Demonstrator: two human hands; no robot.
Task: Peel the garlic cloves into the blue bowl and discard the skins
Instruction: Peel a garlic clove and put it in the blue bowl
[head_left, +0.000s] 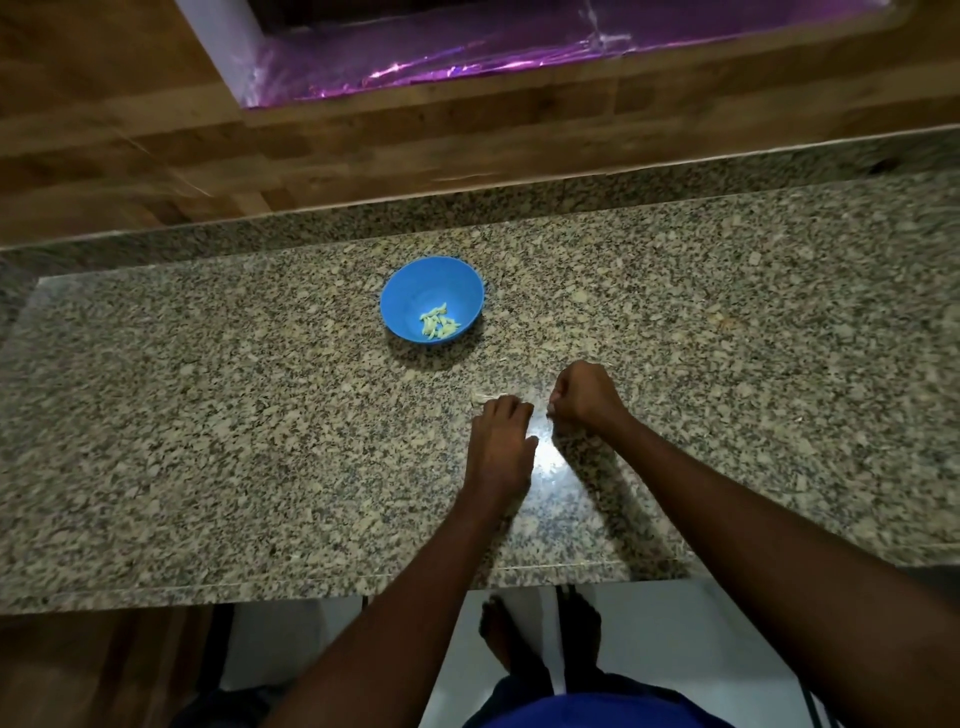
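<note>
A blue bowl (432, 299) stands on the speckled granite counter (208, 415) and holds several pale peeled garlic cloves (439, 323). My left hand (501, 447) lies palm down on the counter in front of the bowl, its fingertips on pale garlic skins (483, 398) that stick out past them. My right hand (584, 395) is just to the right, fingers curled into a fist with a small pale scrap showing at the fingertips. What the fist holds is hidden.
A wooden wall (363, 156) rises behind the counter, with a recessed opening lit purple (467, 57) above it. The counter's front edge (363, 584) runs below my forearms. My bare feet (540, 639) stand on the white floor.
</note>
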